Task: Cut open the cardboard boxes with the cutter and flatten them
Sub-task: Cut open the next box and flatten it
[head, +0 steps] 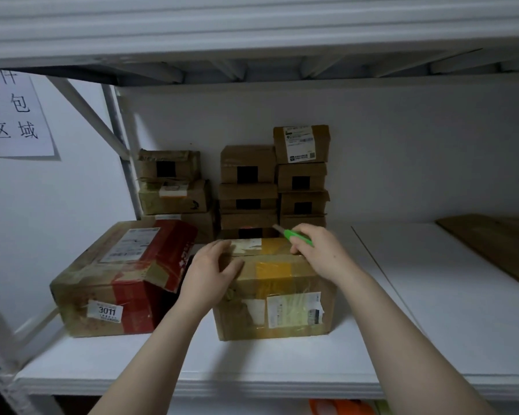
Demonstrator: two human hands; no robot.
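On the shelf [432, 295], left hand [213, 271] rests loose-fingered on a yellow-taped brown box [282, 295], right hand [321, 253] grips a green cutter [297, 236]

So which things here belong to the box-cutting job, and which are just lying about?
Job: green cutter; yellow-taped box; red-taped box; stacked small boxes.
Lying about: wooden board; paper sign; orange object.
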